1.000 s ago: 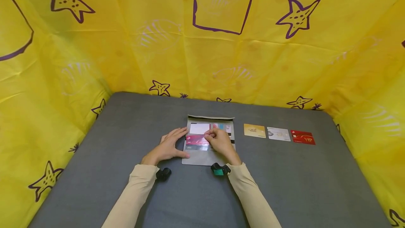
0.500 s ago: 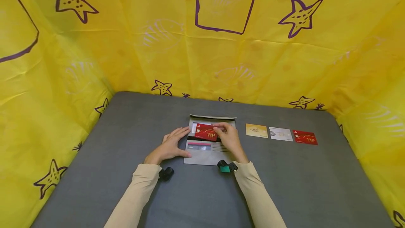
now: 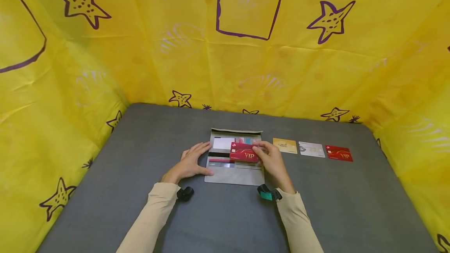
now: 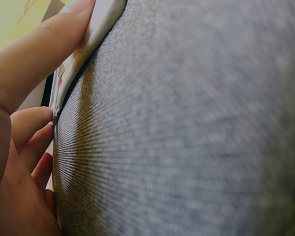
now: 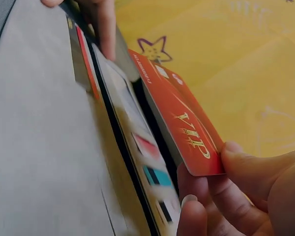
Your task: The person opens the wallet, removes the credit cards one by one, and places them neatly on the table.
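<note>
A grey wallet [image 3: 234,179] lies unfolded on the grey table in the head view, with cards showing in its slots. My right hand [image 3: 272,161] pinches a red VIP card [image 3: 242,152] by its right end, thumb on the printed face and fingers behind, as the right wrist view shows. That card is held over the wallet's right half, tilted. At the wallet's left edge rests my left hand [image 3: 191,163], fingers extended. Its thumb [image 4: 49,44] presses on the near corner in the left wrist view. A card with a pink edge [image 3: 221,163] sits in a lower slot.
To the right of the wallet lie a gold card [image 3: 285,145], a silver card [image 3: 311,149] and a second red VIP card [image 3: 339,153] in a row. A yellow curtain with starfish drawings [image 3: 175,65] hangs around the back and sides of the table [image 3: 168,128].
The right hand has drawn the red VIP card up from the wallet's left part, then carried it rightward. More of the lower slots now shows. The left hand has stayed at the wallet's edge.
</note>
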The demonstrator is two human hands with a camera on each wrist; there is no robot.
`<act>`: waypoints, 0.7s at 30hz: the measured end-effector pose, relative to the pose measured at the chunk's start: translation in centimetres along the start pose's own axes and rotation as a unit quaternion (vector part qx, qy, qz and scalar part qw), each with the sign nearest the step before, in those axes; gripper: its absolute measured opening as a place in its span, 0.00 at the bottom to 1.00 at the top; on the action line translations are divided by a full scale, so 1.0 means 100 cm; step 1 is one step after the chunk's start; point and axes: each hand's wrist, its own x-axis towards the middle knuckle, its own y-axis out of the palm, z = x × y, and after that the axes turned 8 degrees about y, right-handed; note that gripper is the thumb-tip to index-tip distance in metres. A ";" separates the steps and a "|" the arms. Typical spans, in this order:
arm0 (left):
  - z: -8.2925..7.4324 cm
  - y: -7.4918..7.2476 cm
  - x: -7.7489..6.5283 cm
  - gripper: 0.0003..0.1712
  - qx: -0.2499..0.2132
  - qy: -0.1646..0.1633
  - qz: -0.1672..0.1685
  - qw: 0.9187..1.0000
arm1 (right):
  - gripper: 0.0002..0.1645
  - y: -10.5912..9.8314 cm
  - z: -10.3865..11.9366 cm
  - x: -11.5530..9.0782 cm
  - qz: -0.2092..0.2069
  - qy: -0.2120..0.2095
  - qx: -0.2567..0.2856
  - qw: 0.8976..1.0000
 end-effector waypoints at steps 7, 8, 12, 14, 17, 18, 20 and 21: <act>0.000 0.000 -0.001 0.58 0.000 0.001 0.001 1.000 | 0.15 -0.026 -0.011 -0.012 -0.027 0.004 -0.026 0.999; 0.000 0.000 -0.001 0.58 -0.001 0.001 0.001 1.000 | 0.15 -0.030 -0.012 -0.014 -0.031 0.006 -0.028 0.999; -0.001 0.000 -0.002 0.58 -0.004 0.000 0.002 1.000 | 0.16 -0.048 -0.015 -0.018 -0.042 0.014 -0.041 0.998; -0.001 -0.001 -0.002 0.58 -0.006 -0.001 0.004 1.000 | 0.17 -0.058 -0.018 -0.018 -0.041 0.015 -0.052 0.998; 0.000 -0.002 -0.001 0.57 -0.008 -0.006 0.008 1.000 | 0.19 -0.070 -0.023 -0.019 -0.032 0.017 -0.067 0.997; 0.000 -0.002 -0.001 0.57 -0.008 -0.007 0.010 1.000 | 0.19 -0.074 -0.025 -0.019 -0.028 0.019 -0.072 0.997; 0.000 -0.003 -0.001 0.56 -0.009 -0.007 0.015 1.000 | 0.20 -0.081 -0.029 -0.019 -0.022 0.027 -0.080 0.996; 0.000 -0.003 -0.001 0.55 -0.010 -0.008 0.016 1.000 | 0.21 -0.084 -0.031 -0.019 -0.022 0.032 -0.083 0.996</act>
